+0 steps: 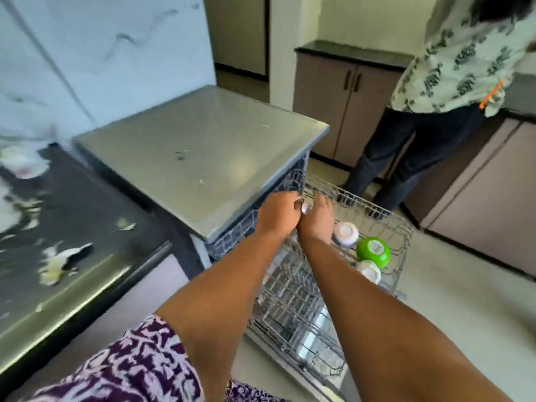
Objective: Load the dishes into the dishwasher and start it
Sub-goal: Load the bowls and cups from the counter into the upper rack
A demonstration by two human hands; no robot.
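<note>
Head view: both hands meet mid-frame over the pulled-out upper rack [385, 219] — left hand [278, 214] and right hand [317, 220] together pinching a small pale dish [305, 206]. Right of them sit three upturned bowls — one green bowl [373, 252].

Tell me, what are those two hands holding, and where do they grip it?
Both the left hand and right hand close on a small pale item above the upper rack; what it is and the exact grip cannot be told.

To my left a dark surface [87, 204] carries pale food scraps [62, 261]. Ahead of me stands another person [435, 91] in a patterned shirt, facing brown cabinets [342, 103] with a black top, on a pale floor [464, 300].
</note>
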